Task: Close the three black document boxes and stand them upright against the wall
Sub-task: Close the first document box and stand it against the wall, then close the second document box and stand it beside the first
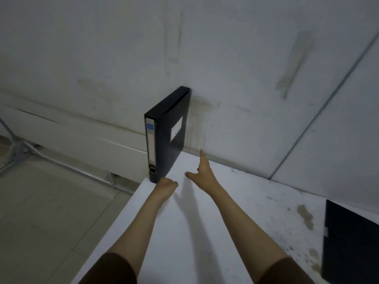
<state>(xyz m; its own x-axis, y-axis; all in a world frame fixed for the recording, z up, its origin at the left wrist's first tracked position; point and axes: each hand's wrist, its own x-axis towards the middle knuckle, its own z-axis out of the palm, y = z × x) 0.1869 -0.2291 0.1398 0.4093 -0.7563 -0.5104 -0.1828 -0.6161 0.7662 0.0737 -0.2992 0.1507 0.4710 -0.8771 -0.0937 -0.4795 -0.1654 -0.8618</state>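
Head view, upright box [164, 144] just beyond left hand [166, 186] — curled, right hand [205, 173] spread

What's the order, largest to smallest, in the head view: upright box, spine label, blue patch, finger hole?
1. upright box
2. spine label
3. blue patch and finger hole: these look about alike, so I leave them unranked.

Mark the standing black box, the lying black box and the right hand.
standing black box [165, 148]: head view, broad side face.
lying black box [352, 242]: head view, top cover.
right hand [206, 173]: head view, back of hand.
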